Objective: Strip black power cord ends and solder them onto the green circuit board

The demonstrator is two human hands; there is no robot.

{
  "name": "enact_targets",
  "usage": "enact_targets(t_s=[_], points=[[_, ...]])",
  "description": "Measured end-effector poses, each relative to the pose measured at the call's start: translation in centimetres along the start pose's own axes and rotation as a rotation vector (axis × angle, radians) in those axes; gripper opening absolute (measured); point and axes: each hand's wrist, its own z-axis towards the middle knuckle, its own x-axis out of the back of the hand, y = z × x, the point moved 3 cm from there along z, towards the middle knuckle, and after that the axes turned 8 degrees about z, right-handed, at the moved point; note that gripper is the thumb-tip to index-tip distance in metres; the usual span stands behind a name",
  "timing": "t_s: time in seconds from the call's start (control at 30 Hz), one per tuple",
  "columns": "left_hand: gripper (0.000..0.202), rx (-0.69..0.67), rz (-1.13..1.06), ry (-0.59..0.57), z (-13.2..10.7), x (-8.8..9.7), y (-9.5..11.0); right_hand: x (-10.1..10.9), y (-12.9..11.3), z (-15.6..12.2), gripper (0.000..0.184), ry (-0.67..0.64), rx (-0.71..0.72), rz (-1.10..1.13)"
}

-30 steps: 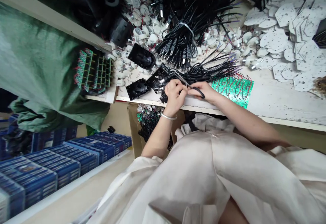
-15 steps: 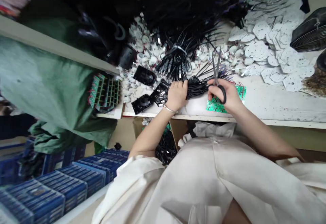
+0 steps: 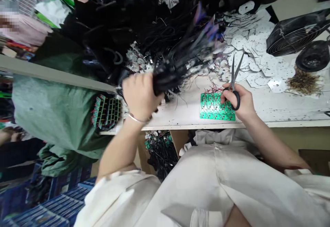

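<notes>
The left hand, wearing a thin metal bangle, is clenched around a thick bunch of black cords and lifted above the bench at about 11 o'clock (the cords are blurred, so their far ends are hard to make out). The right hand grasps a pair of scissors by their black loop handles, with the blades spread apart and pointing towards 12 o'clock. That hand sits at the right edge of a green circuit board, which lies flat on the white workbench with 2 colours of thin wire, red and black, sticking up from it. A loose heap of white metal plates covers the bench at 1 o'clock, beside a black wire-guarded fan and a small pile of brown clippings. A stack of more green circuit boards stands at 9 o'clock against a green cloth. Below the bench edge, at 6 o'clock, a cardboard box holds tangled black cords and bits of green board. Blue boxes are stacked at 7 o'clock, beyond the person's cream coat.
</notes>
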Motion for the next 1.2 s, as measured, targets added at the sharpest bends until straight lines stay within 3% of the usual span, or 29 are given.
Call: enact_targets(t_s=[0.07,0.13,0.23,0.3,0.37,0.4,0.43,0.57,0.63,0.77,0.9,0.97,1.03,1.13,1.2], points=[[0.069,0.067,0.046,0.045,5.1,2.1,-2.0,0.0,0.0,-0.1,0.031,0.005,0.020,0.011],[0.076,0.049,0.094,0.008,10.5,2.7,-3.2,-0.1,-0.1,-0.3,0.029,0.000,0.038,0.015],[0.095,0.003,0.035,-0.066,16.1,0.8,-2.9,0.2,-0.3,-0.8,0.028,0.013,0.060,-0.004],[0.105,0.091,0.019,-0.082,16.9,-1.6,-1.5,0.8,-0.3,-1.0,0.028,0.037,0.067,-0.028],[0.081,0.195,-0.051,-0.099,15.4,-4.3,0.2,1.4,-0.2,-1.1,0.028,0.063,0.065,-0.029],[0.061,0.190,-0.111,-0.137,14.1,-5.8,1.1,1.7,0.0,-1.1,0.029,0.071,0.056,-0.020],[0.056,0.182,-0.159,-0.206,12.8,-7.2,1.9,1.8,0.2,-1.0,0.029,0.073,0.040,-0.008],[0.105,0.168,-0.254,-0.469,9.2,-11.1,2.6,1.0,0.8,-0.6,0.035,0.006,-0.032,-0.017],[0.105,0.161,-0.291,-0.501,9.2,-11.4,2.0,0.1,0.8,-0.7,0.038,-0.039,-0.044,-0.039],[0.069,0.138,-0.355,-0.512,10.9,-9.9,-0.1,-0.3,0.8,-1.2,0.046,-0.065,-0.071,-0.062],[0.048,0.153,-0.431,-0.490,12.1,-6.7,-4.2,1.3,0.8,-1.2,0.052,-0.003,-0.095,-0.063],[0.043,0.130,-0.469,-0.409,11.7,-4.4,-6.7,1.8,0.5,-1.0,0.052,0.022,-0.087,-0.062],[0.046,0.029,-0.462,-0.337,9.8,-2.0,-8.0,1.5,0.2,-0.7,0.050,0.004,-0.063,-0.069],[0.057,-0.033,-0.362,-0.247,4.4,-0.3,-6.2,-0.4,0.2,-0.8,0.044,-0.129,-0.046,-0.075],[0.059,-0.021,-0.289,-0.265,0.3,-1.6,-2.7,-2.0,0.6,-1.3,0.044,-0.245,-0.084,-0.058]])
